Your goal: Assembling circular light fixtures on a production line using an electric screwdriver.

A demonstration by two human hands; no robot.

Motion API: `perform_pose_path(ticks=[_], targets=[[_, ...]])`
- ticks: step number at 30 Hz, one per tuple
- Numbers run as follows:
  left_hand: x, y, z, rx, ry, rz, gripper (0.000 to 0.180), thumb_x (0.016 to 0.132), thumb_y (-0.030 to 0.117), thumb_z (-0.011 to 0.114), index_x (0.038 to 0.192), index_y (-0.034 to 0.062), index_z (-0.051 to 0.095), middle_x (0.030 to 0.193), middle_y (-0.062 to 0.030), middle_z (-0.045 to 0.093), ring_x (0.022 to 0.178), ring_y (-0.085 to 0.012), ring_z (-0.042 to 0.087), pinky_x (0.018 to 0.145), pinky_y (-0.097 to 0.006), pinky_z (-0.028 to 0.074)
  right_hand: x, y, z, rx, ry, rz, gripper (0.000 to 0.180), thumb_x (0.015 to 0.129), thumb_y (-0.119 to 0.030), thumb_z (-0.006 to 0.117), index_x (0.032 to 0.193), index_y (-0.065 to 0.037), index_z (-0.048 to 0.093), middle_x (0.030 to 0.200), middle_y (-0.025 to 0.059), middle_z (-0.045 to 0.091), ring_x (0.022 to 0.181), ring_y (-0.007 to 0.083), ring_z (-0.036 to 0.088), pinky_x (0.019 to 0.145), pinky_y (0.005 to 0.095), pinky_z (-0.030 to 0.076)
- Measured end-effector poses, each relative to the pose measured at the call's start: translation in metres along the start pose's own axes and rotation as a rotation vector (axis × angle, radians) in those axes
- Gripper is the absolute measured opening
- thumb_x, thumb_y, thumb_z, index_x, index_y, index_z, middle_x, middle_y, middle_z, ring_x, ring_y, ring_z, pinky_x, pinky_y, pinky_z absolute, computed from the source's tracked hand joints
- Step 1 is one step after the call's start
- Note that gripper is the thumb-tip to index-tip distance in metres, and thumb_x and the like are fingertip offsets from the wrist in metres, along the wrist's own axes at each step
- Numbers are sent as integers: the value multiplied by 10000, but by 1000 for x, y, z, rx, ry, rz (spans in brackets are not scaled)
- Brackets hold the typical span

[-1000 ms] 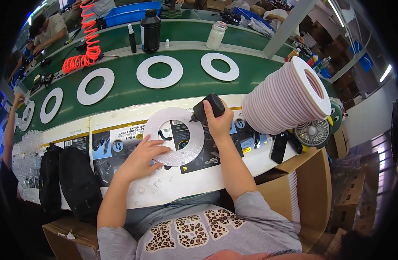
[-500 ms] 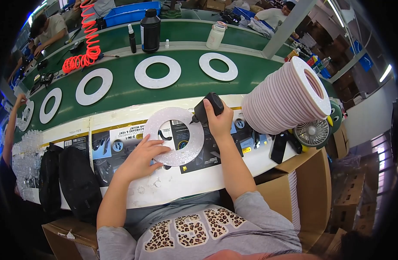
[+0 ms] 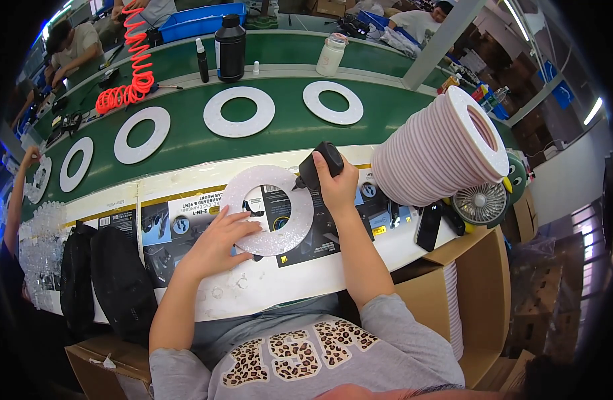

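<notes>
The person sat at the white workbench (image 3: 266, 283), and a flat white ring (image 3: 270, 210) lay on it directly in front of them, resting partly on some printed cardboard sheets (image 3: 173, 227). The left hand (image 3: 220, 241) lay on the near-left edge of that ring, fingers spread apart and pressed flat against it, holding it down. The right hand (image 3: 336, 183) was at the ring's far-right edge, its fingers wrapped tight around a black handheld tool (image 3: 320, 165) whose tip touched the ring's outer rim. Just to the right of the ring, a tall stack of pale pink rings (image 3: 440, 150) leaned on its side, and below that stack stood a small round fan (image 3: 483, 203) with a black clip-like object (image 3: 430, 225) beside it. Beyond the ring, away from the person, ran a green conveyor belt (image 3: 286, 130) carrying more white rings (image 3: 240, 111) spaced in a row, well apart from one another. Farther back past the belt stood a black bottle (image 3: 230, 39), a white jar (image 3: 332, 55) and a coiled orange air hose (image 3: 130, 67). To the left of the ring, at the bench edge, lay two black pouches (image 3: 100, 280), and beyond them a heap of small clear plastic parts (image 3: 40, 247). Another person's arm (image 3: 20, 193) reached up at the far left. An open cardboard box (image 3: 466, 293) sat to the lower right of the ring.
</notes>
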State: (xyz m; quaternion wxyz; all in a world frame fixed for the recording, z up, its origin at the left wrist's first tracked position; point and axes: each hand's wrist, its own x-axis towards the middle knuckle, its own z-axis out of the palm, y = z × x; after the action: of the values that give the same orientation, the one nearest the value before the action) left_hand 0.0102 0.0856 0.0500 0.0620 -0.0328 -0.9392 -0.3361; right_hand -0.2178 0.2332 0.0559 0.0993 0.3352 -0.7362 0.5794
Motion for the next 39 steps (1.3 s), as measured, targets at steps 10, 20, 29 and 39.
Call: perform_pose_path(ticks=[10, 20, 29, 39], targets=[[-1, -2, 3, 20, -28, -10, 497, 699, 99, 741, 1161, 122, 558, 1200, -57, 591, 1243, -240, 468, 1133, -526, 181, 8, 29, 0, 68, 58, 122, 351, 878, -278, 649, 840, 70, 636, 724, 66, 635, 676, 101, 557, 605, 254, 448], [6, 7, 1, 61, 12, 11, 434, 616, 61, 768, 1011, 106, 593, 1062, -39, 613, 1096, -224, 545, 1129, -522, 191, 24, 50, -7, 735, 154, 799, 452, 824, -493, 647, 595, -138, 487, 478, -38, 401, 334, 61, 311, 324, 213, 207], [67, 10, -77, 260, 203, -78, 516, 631, 2, 754, 1087, 85, 527, 1025, -86, 589, 1021, -306, 551, 1122, -530, 190, 20, 62, 5, 1110, 191, 993, 373, 842, -483, 629, 653, -196, 484, 481, -64, 430, 325, 57, 330, 312, 206, 217], [373, 42, -72, 131, 19, 202, 530, 647, 71, 773, 1114, 83, 523, 1123, -101, 606, 1057, -307, 568, 968, -419, 369, -2, 42, 26, 1254, 34, 1077, 432, 836, -489, 636, 658, -126, 481, 466, -36, 398, 320, 68, 298, 318, 214, 212]])
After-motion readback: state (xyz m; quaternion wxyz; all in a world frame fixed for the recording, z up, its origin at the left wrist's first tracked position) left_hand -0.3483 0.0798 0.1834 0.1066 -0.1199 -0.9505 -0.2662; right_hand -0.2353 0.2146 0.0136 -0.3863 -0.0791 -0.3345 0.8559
